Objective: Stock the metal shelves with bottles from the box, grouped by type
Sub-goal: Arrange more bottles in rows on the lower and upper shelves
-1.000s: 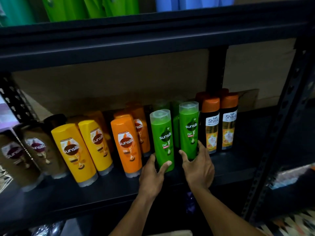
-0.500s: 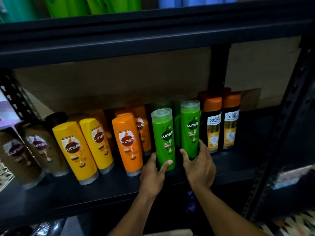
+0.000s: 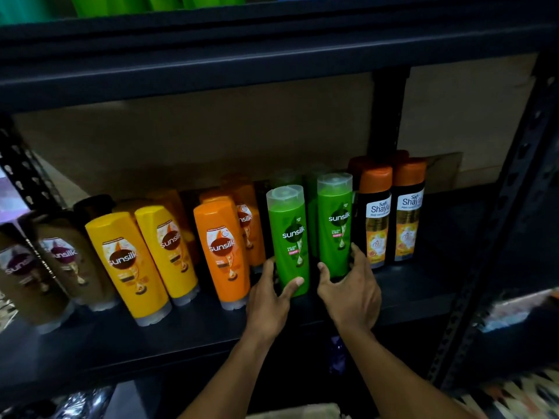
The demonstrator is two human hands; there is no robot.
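Green glossy bottles (image 3: pixel 289 237) stand gripped low by left hand (image 3: pixel 269 303) and right hand (image 3: pixel 352 293).

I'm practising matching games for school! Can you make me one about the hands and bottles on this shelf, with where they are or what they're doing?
Column 1:
1. left hand
2. right hand
3. Shayla bottle
4. brown bottle

Column 2:
A. has an orange cap
B. stands far left on the shelf
C. grips the left green bottle
D. grips the right green bottle

Pairs: 1-C, 2-D, 3-A, 4-B
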